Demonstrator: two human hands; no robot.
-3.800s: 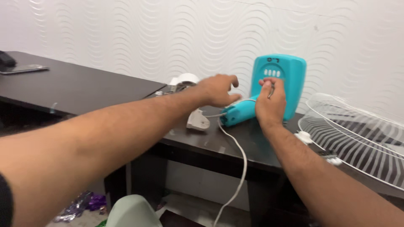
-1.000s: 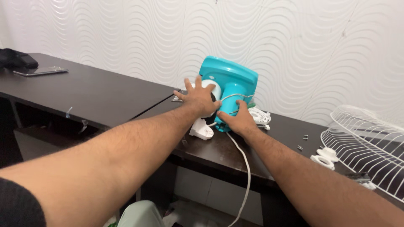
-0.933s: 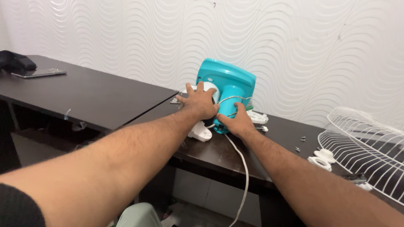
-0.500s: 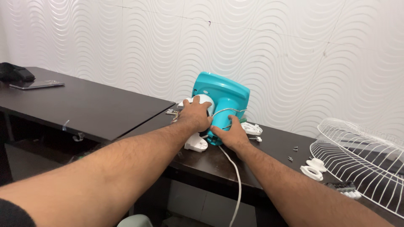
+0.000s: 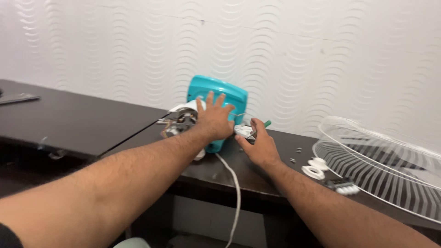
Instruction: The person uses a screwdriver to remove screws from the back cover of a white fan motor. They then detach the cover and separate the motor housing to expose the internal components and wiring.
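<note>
Lying far on the dark table (image 5: 92, 133), the teal fan housing (image 5: 218, 98) is being pressed by the flat, spread left hand (image 5: 213, 120); the right hand (image 5: 259, 146), loosely unclenched, is being rested just right of it, equally near.

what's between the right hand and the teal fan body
Nothing visible. The right hand lies on the desk just right of the fan body, with only bare desk, the white cord and a small white part close by. The left hand already rests on the body.
</note>
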